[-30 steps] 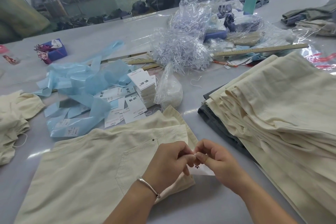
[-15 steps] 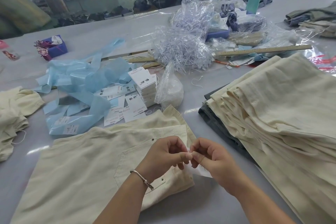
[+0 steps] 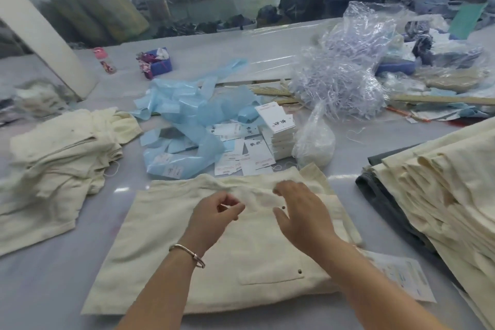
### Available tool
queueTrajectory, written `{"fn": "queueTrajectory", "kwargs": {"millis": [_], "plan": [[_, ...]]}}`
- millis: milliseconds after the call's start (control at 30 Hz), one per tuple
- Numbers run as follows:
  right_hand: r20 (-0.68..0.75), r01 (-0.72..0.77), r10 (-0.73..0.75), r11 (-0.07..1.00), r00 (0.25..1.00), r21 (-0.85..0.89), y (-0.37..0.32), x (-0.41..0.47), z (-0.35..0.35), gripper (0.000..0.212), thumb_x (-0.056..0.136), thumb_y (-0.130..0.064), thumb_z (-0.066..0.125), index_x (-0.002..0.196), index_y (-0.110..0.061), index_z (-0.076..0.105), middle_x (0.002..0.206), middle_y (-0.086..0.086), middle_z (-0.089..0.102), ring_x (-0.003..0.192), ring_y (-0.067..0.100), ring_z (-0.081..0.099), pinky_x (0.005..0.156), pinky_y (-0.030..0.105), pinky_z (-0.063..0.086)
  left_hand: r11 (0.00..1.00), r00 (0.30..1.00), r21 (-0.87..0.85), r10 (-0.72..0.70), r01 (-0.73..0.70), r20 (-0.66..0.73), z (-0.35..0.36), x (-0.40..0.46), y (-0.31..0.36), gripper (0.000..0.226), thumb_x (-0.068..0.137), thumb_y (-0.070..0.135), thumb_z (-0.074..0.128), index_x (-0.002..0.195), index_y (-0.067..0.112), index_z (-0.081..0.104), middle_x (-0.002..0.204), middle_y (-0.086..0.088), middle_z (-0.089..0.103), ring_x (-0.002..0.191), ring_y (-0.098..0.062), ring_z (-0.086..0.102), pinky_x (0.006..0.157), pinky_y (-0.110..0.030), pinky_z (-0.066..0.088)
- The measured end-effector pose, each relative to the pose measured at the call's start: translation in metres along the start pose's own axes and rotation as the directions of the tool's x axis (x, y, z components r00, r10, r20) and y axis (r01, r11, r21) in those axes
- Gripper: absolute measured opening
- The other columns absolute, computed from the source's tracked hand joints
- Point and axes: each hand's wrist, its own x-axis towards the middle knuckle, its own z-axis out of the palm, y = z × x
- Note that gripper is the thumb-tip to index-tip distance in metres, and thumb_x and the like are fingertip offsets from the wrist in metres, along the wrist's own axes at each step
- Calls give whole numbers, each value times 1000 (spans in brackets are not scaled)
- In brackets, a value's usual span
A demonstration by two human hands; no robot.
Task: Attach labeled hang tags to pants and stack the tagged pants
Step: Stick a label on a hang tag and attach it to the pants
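Hovering over the pants (image 3: 214,257), lying flat at near centre on the surface (image 3: 40,289) — both hands up by the waistband. Left hand (image 3: 214,215) curling thumb and forefinger toward each other, maybe pinching a thread or a bit of cloth; too small to tell for sure. Right hand (image 3: 302,211) spreading loose, fingers half bent, holding nothing.

Risking a slip: tugging the waistband could be dragging the tag (image 3: 401,276) lying just right of the pants, near the right forearm, and bending or tearing it loose. Sweeping the forearm over it could crease it too.

Crowding in: unfinished stack (image 3: 442,195) pressing close on the right; done pile (image 3: 53,158) sitting at left, well apart, with open surface between for the carry. Lying just beyond the waistband — loose tags (image 3: 254,153) and blue plastic (image 3: 187,115), easily snagging or sliding if the pants are being pushed far.
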Motion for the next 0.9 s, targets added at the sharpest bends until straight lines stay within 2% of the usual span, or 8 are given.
{"fn": "queueTrajectory", "kwargs": {"millis": [100, 167, 267, 467, 533, 667, 767, 900], "plan": [[269, 109, -83, 990, 959, -85, -22, 46, 46, 77, 86, -38, 64, 148, -16, 23, 155, 3, 26, 142, 20, 24, 112, 30, 23, 987, 944, 43, -133, 153, -303, -77, 4, -52, 8, 81, 18, 75, 76, 18, 69, 74, 3, 69, 73, -17, 61, 63, -25, 46], [400, 94, -19, 981, 916, -170, -26, 75, 72, 99, 82, -44, 69, 153, -16, 7, 161, 3, 10, 147, 18, 11, 118, 32, 17, 943, 869, 85, -257, 320, -423, -120, 2, -93, 13, 79, 19, 77, 87, 15, 67, 94, -5, 70, 89, -24, 62, 73, -30, 48], [484, 39, 116, 954, 868, -299, -25, 109, 99, 112, 75, -40, 77, 153, -14, 1, 160, 6, 11, 147, 20, 12, 115, 39, 26, 806, 786, 254, -363, 534, -501, -162, -8, -150, 49, 76, 34, 80, 114, 13, 59, 120, -13, 61, 114, -34, 53, 96, -41, 41], [543, 102, 194, 878, 817, -467, -28, 142, 126, 117, 68, -42, 80, 153, -16, 2, 151, 6, 30, 140, 24, 24, 109, 43, 28, 900, 812, -1, -393, 435, -432, -172, -14, -194, 79, 70, 25, 87, 135, 11, 46, 118, -4, 59, 109, -29, 59, 91, -42, 46], [542, 125, 215, 844, 812, -522, -33, 145, 131, 108, 68, -42, 79, 150, -16, 15, 146, 5, 36, 136, 25, 28, 109, 43, 26, 908, 833, -19, -392, 418, -391, -170, -9, -195, 65, 68, 22, 87, 123, 11, 55, 106, 2, 64, 98, -24, 64, 81, -37, 48], [509, 189, 187, 780, 840, -597, -48, 136, 136, 42, 77, -32, 67, 114, -18, 53, 117, 4, 60, 111, 25, 53, 90, 34, 37, 939, 885, 25, -315, 344, -341, -168, -5, -197, 19, 74, 15, 81, 88, 10, 69, 82, -3, 73, 82, -26, 68, 76, -43, 54], [413, 84, 198, 816, 889, -572, -56, 110, 133, 21, 80, -23, 56, 101, -18, 58, 106, 3, 59, 102, 26, 59, 72, 31, 41, 974, 874, -3, -205, 227, -440, -165, -16, -199, 12, 81, 14, 76, 87, 8, 68, 81, -3, 71, 83, -27, 66, 73, -38, 50], [312, -8, 212, 837, 926, -547, -62, 62, 125, 18, 83, -19, 49, 102, -19, 51, 108, 3, 56, 101, 28, 56, 68, 32, 31, 998, 855, 13, -52, 69, -516, -161, -35, -197, 19, 85, 15, 71, 102, 10, 64, 90, -5, 66, 85, -20, 60, 76, -25, 42]]}}
